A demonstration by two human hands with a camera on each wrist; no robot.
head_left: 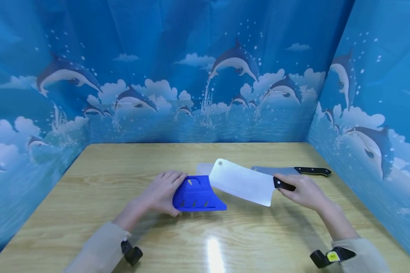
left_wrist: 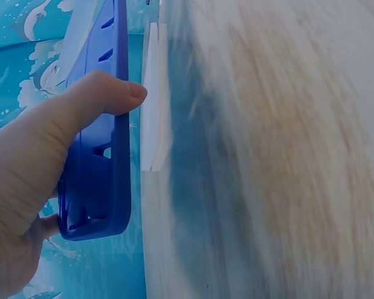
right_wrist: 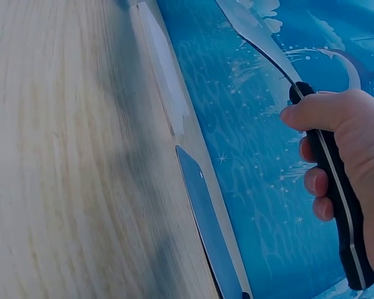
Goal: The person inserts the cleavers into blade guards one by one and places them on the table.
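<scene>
My left hand (head_left: 165,191) grips a blue slotted plastic holder (head_left: 198,195) by its left end, held above the table. In the left wrist view the thumb lies across the blue holder (left_wrist: 100,180). A cleaver (head_left: 242,182) with a wide, pale blade is in my right hand (head_left: 303,189), which holds it by the black handle. The blade's holed far corner stands beside the holder's right side; whether they touch I cannot tell. In the right wrist view, fingers wrap the cleaver's riveted black handle (right_wrist: 336,180), partly hiding it.
Behind the cleaver, a second knife (head_left: 312,171) with a black handle lies on the wooden table (head_left: 123,159). A flat whitish piece (head_left: 204,168) lies behind the holder, partly hidden. Blue dolphin-print curtains (head_left: 177,76) stand at the back and sides.
</scene>
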